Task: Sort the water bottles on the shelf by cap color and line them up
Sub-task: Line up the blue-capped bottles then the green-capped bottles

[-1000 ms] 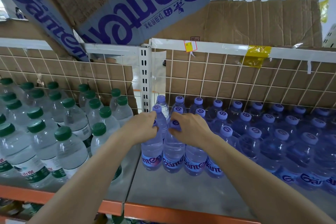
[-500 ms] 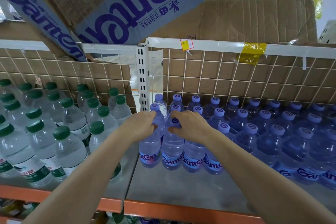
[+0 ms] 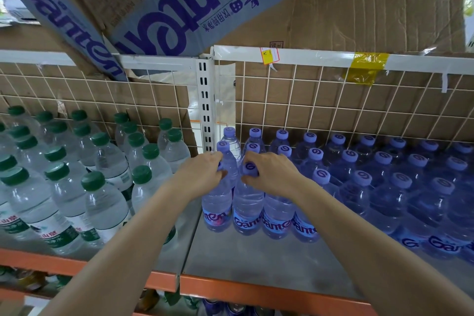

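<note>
At frame centre, one purple-capped bottle (image 3: 217, 202) is gripped at the neck by the left hand (image 3: 202, 174); its neighbour (image 3: 247, 202) is pinched at the cap by the right hand (image 3: 269, 172).

green caps (image 3: 92, 180) | purple caps (image 3: 320, 176) | orange shelf edge (image 3: 256, 290) | white grid (image 3: 333, 100)

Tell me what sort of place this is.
Probably a shop or stockroom aisle: a metal shelf with an orange front edge, rows of green-capped bottles and purple-capped bottles, a yellow price tag on the rail, and flattened cartons above.
</note>
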Available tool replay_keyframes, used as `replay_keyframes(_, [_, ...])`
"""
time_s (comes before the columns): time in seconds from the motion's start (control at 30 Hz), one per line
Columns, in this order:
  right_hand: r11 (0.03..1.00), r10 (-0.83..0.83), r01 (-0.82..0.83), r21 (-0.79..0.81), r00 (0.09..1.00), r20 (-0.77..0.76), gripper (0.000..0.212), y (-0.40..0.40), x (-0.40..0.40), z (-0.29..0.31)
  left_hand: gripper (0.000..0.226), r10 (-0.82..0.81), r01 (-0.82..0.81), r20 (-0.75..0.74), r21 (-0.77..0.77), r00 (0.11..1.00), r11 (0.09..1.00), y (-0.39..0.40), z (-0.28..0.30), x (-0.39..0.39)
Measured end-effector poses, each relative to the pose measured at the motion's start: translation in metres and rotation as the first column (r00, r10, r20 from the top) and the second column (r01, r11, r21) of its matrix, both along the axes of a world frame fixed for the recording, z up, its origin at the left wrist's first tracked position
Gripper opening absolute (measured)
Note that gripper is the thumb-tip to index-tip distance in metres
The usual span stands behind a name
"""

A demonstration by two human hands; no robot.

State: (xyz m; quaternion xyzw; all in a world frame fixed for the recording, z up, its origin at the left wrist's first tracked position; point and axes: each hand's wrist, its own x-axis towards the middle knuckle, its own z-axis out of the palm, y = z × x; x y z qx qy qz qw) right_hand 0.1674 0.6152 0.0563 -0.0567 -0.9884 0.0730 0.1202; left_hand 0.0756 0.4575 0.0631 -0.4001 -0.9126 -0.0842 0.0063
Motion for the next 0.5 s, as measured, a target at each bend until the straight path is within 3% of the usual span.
replay_keyframes(0.2, [0.999,0.019,-0.019,0.046,1.000,-0.005,0.038,0.002,0.002,-0.001,0.051,0.094,-0.099,0.105,0.040,0.990,0.994,-0.006,-0.001,0.006])
replay_keyframes(0.27, [0.998,0.036,-0.035,0.049,0.999,-0.031,0.043,0.002,0.007,0.003,0.050,0.134,-0.136,0.066,0.027,0.989,0.990,-0.005,0.003,0.012])
replay_keyframes(0.33, [0.999,0.050,-0.047,0.024,0.988,-0.149,0.040,0.003,0.009,0.010,0.046,0.174,-0.174,0.010,0.051,0.985,0.983,-0.007,0.012,0.017])
replay_keyframes(0.4, [0.996,0.068,-0.081,-0.036,0.957,-0.282,0.030,0.003,0.008,0.019,0.042,0.206,-0.200,-0.059,0.083,0.977,0.976,-0.013,0.028,0.020])
replay_keyframes(0.5, [0.977,0.100,-0.155,-0.146,0.939,-0.329,0.015,-0.003,-0.003,0.031,0.035,0.283,-0.271,-0.068,0.144,0.957,0.952,-0.031,0.054,0.017])
